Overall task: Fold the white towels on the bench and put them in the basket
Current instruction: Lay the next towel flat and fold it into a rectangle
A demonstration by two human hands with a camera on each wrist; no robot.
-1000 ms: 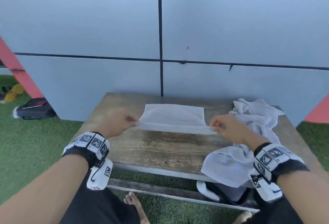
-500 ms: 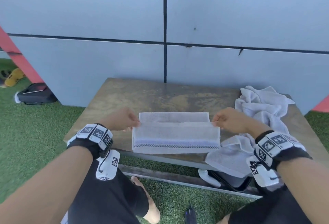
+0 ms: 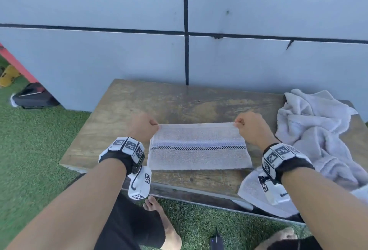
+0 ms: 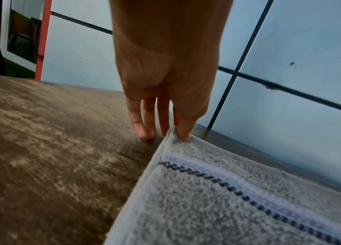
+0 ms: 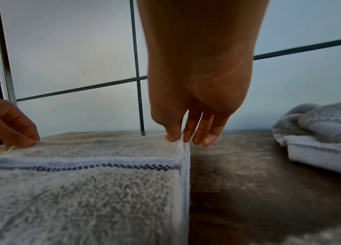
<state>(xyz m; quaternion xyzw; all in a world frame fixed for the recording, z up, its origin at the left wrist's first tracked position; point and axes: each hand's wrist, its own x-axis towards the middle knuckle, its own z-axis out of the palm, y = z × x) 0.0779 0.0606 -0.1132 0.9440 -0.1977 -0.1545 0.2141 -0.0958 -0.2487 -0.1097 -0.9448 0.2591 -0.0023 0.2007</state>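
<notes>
Folded towel (image 3: 199, 150) flat on bench (image 3: 123, 126), between both hands. Left hand (image 3: 142, 127) pinching far-left corner, right hand (image 3: 252, 128) pinching far-right corner; thumb against fingers on each, spare fingers (image 4: 144, 126) brushing wood. Likely soft, light, limp terry: sags if held mid-edge, so grip corners, layers together. Right wrist view shows stacked layer edges under thumb, unseen from head. Head view alone shows crumpled towel pile (image 3: 318, 134) right of right hand. Basket not in view.
</notes>
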